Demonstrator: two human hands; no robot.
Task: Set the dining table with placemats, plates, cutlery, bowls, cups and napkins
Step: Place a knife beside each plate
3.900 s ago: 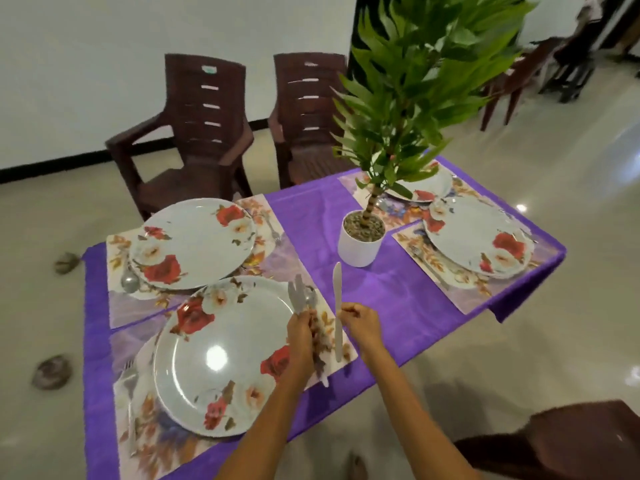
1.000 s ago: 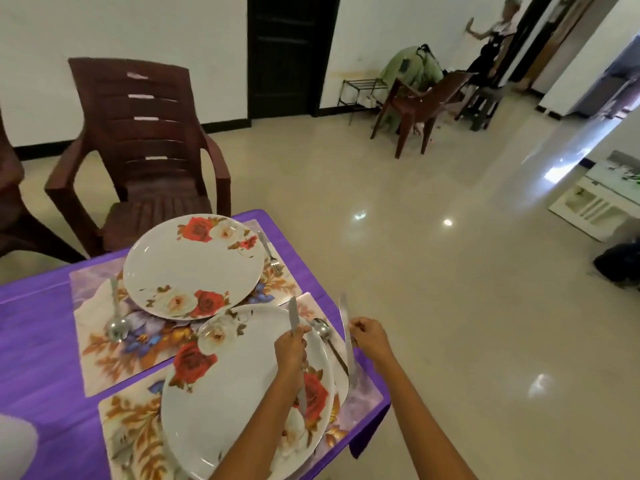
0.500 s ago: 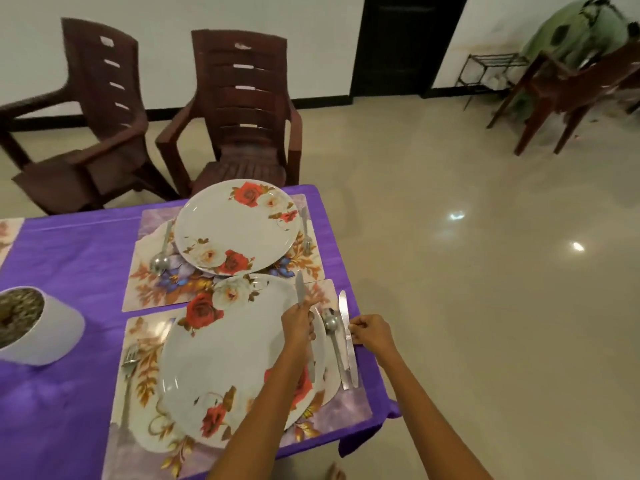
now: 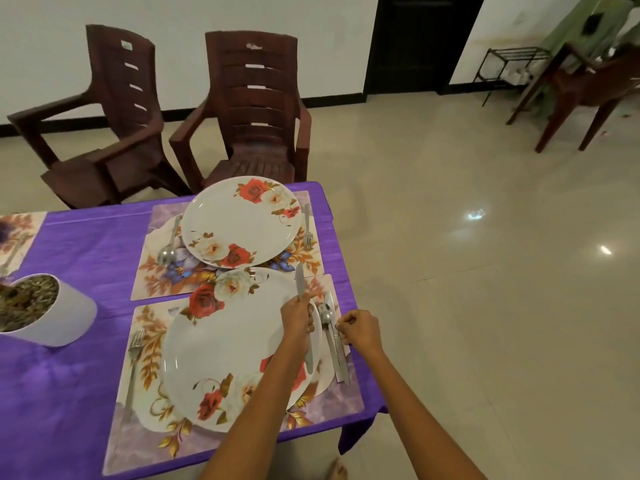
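Two hands at the near right setting: left hand (image 4: pixel 297 322) grips a knife (image 4: pixel 300 285) upright over the near plate (image 4: pixel 221 344); right hand (image 4: pixel 358 330), fingers curled, pinches the laid knife (image 4: pixel 341 358) beside a spoon (image 4: pixel 326 311). Placemats, plates, forks and spoons are down; the far plate (image 4: pixel 239 221) probably lacks a knife. No bowls, cups or napkins visible. Plant pot (image 4: pixel 59 317) sits left, well clear.

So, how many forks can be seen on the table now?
2. One fork lies on the near placemat, left of its plate. The other fork lies on the far placemat, right of its plate. More may be hidden.
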